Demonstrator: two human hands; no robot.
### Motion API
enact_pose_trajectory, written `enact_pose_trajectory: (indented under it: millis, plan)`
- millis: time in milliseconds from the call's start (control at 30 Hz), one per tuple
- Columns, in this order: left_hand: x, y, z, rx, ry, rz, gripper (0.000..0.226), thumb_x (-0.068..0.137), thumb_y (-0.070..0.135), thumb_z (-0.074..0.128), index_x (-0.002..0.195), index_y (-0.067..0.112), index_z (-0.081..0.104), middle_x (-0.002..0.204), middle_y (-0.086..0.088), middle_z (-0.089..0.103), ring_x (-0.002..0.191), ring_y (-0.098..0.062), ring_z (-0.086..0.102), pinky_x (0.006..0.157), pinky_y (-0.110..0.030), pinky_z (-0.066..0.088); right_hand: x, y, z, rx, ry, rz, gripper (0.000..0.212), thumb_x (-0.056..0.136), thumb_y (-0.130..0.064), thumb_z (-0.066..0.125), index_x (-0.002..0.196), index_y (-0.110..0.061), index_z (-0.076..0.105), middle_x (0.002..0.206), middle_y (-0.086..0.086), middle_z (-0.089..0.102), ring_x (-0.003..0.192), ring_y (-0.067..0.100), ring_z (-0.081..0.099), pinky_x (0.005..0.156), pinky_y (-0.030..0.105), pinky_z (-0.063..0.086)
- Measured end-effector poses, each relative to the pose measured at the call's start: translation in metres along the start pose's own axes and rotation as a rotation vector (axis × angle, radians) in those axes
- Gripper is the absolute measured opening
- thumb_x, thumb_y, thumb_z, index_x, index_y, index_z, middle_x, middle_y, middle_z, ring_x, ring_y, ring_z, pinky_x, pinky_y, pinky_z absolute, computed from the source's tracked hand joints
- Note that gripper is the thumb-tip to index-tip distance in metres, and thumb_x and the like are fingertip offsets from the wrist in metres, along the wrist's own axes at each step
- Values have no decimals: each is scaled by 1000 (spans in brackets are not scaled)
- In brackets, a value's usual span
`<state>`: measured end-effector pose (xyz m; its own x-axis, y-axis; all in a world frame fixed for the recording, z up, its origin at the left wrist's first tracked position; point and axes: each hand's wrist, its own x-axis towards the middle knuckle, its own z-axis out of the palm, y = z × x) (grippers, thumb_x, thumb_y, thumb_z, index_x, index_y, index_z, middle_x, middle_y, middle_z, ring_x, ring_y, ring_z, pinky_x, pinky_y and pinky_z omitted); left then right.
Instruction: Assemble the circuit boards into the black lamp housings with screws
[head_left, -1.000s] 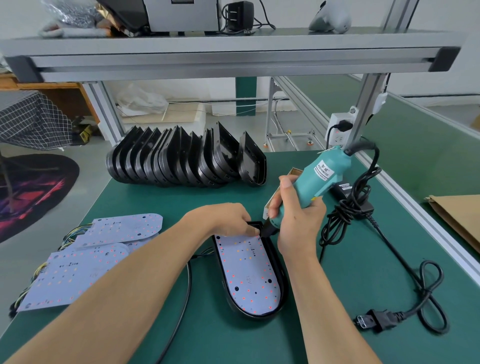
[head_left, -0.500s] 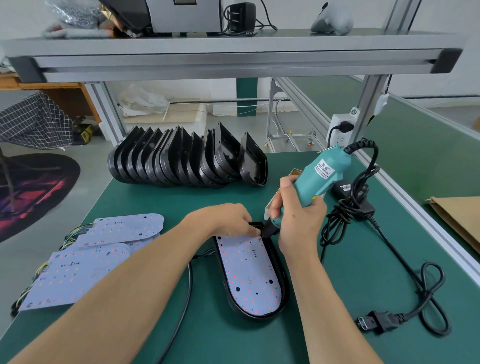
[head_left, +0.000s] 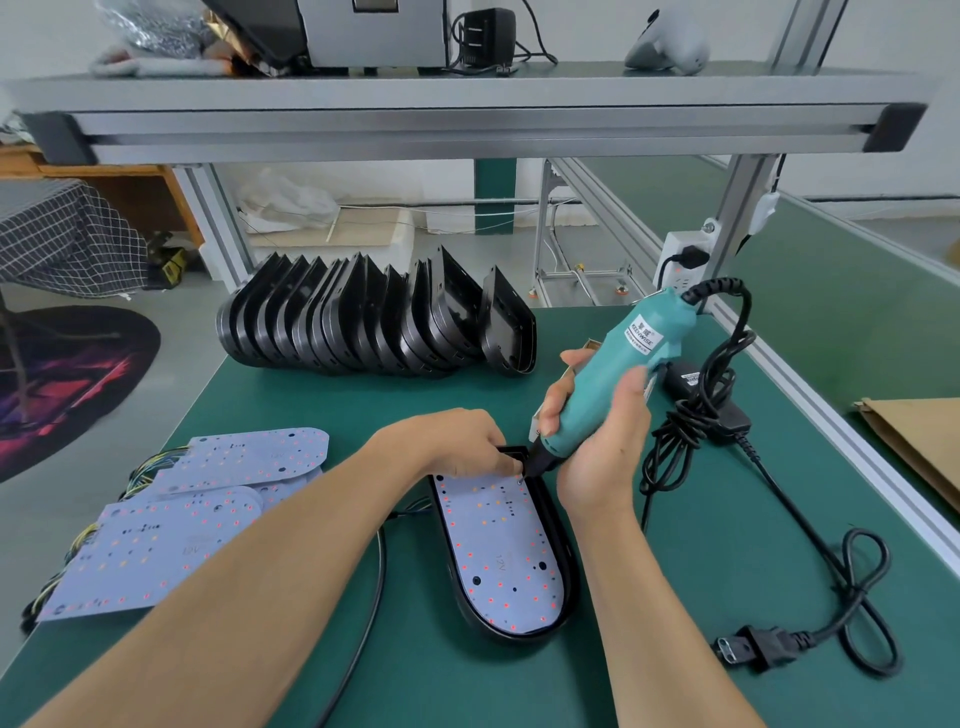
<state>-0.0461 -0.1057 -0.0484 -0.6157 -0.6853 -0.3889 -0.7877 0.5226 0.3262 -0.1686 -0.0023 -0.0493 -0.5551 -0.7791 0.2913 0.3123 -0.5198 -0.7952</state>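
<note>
Your right hand (head_left: 597, 441) is clenching the screwdriver (head_left: 613, 374) tilted, reaching the board's (head_left: 498, 545) corner; your left hand (head_left: 457, 441) is pinching there, apparently steadying a screw.

A green-topped workbench (head_left: 467, 384) sits under a grey aluminium overhead shelf (head_left: 467, 104); left of the bench, grey floor (head_left: 171, 322), a dark round rug (head_left: 67, 384); behind, white wall (head_left: 415, 182).

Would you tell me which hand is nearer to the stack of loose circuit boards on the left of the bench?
Left. The left hand rests on the housing's board just right of the loose circuit boards; the right hand grips the screwdriver farther right.
</note>
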Motion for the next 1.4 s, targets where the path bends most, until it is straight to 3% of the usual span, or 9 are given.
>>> enact_pose_trajectory:
  millis: [67, 133, 400, 633, 900, 1100, 1200, 1333, 1400]
  plan:
    - [0, 0, 0, 4, 0, 2, 53, 90, 64, 58, 69, 23, 32, 59, 6, 32, 57, -21, 29, 57, -33, 20, 0, 0, 0, 56, -29, 24, 93, 79, -92, 50, 109, -5, 61, 62, 12, 52, 50, 25, 40, 57, 41, 29]
    - [0, -1, 0, 6, 2, 6, 52, 90, 64, 58, 68, 23, 33, 59, 6, 32, 56, -20, 30, 57, -33, 21, 1, 0, 0, 76, -40, 33, 100, 75, -96, 47, 110, -4, 62, 60, 12, 52, 50, 25, 39, 57, 45, 25]
    - [2, -2, 1, 1, 13, 13, 55, 89, 65, 58, 67, 22, 31, 57, 7, 32, 54, -20, 30, 56, -32, 21, -2, -5, 4, 79, 43, 32, 101, 73, -97, 49, 105, -3, 65, 57, 16, 50, 49, 26, 38, 58, 47, 24]
    - [3, -4, 2, -10, 15, 18, 54, 88, 64, 58, 66, 22, 33, 57, 7, 35, 54, -20, 32, 55, -31, 22, -3, -6, 9, 96, 108, 34, 104, 70, -98, 48, 103, -1, 67, 55, 17, 49, 47, 27, 36, 56, 42, 28]
    - [4, -4, 3, -11, 8, 19, 55, 89, 66, 57, 65, 21, 36, 61, 4, 38, 57, -21, 33, 57, -31, 25, -2, -3, 10, 80, 127, 32, 104, 74, -98, 44, 103, -1, 68, 55, 16, 49, 46, 27, 37, 52, 57, 31]
    - [5, -5, 4, -16, 20, 16, 54, 87, 65, 57, 64, 21, 36, 58, 5, 37, 56, -21, 33, 56, -31, 24, 0, -1, 7, 75, 99, 32, 102, 75, -98, 44, 101, -3, 68, 55, 15, 49, 46, 26, 37, 54, 54, 27]
    - [4, -5, 3, -16, 13, 16, 54, 89, 64, 58, 65, 21, 36, 59, 5, 37, 56, -21, 33, 56, -31, 24, -1, -2, 5, 25, 79, -7, 91, 79, -94, 47, 99, -7, 66, 56, 14, 50, 46, 25, 38, 50, 50, 28]
    - [3, -4, 3, -23, 16, 23, 53, 89, 64, 58, 66, 21, 36, 60, 4, 36, 56, -22, 33, 57, -32, 25, 0, -2, 8, -94, 129, -24, 34, 86, -61, 72, 78, -28, 70, 55, 10, 49, 44, 23, 38, 51, 49, 34]
    - [3, -4, 3, -28, 12, 26, 52, 90, 63, 58, 67, 21, 37, 62, 3, 37, 58, -23, 34, 58, -32, 26, 2, -3, 10, -130, 153, -19, 23, 86, -47, 73, 71, -30, 68, 52, 7, 48, 41, 21, 37, 52, 47, 36]
